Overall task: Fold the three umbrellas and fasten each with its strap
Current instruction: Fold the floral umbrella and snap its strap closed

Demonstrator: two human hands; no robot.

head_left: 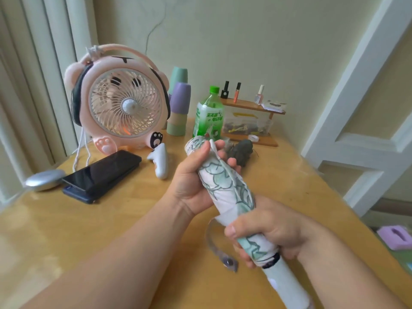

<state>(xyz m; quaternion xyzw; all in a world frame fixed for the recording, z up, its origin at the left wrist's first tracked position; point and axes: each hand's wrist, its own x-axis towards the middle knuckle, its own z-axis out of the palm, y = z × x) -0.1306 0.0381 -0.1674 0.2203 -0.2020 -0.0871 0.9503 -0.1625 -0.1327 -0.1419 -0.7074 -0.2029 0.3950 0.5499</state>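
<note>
Above the bench's [111,219] near right, the rolled umbrella [225,181] slants away, left hand [196,175] curled round its far end, right hand [274,230] gripping near the handle [287,286], strap [227,262] hanging unfastened.

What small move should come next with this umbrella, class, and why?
Probably wrap the strap round the umbrella and snap it shut: the umbrella is already rolled, gripped by the left hand and right hand, while the strap hangs loose.

The green bottle [210,101] has a label [211,121] reading "天天" (remaining characters too blurred).
</note>
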